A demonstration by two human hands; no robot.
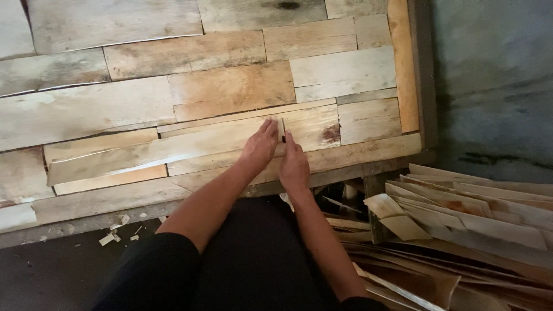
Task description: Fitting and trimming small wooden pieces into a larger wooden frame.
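Your left hand (260,147) lies flat and open on a long veneer strip (173,148), fingers stretched toward the far side, pressing on its right end without gripping it. Your right hand (292,164) sits just beside it on the right, fingers straight and held together, edge-on at the seam where that strip meets the next pale veneer piece (311,128); you cannot tell whether it pinches anything there. The two hands nearly touch.

The long strip runs from your hands off to the left, tilted slightly, its left end lifted a little over an orange-toned strip (112,178) beneath it. All of this rests on the counter (429,86), whose top is covered with a patchwork of flat veneer sheets (230,86) in pale, grey and tan tones, laid edge to edge.

On the near right, below the counter's edge, a loose pile of veneer offcuts (461,219) lies fanned out. On the near left, small wood chips (112,236) lie scattered on the dark floor (52,270).
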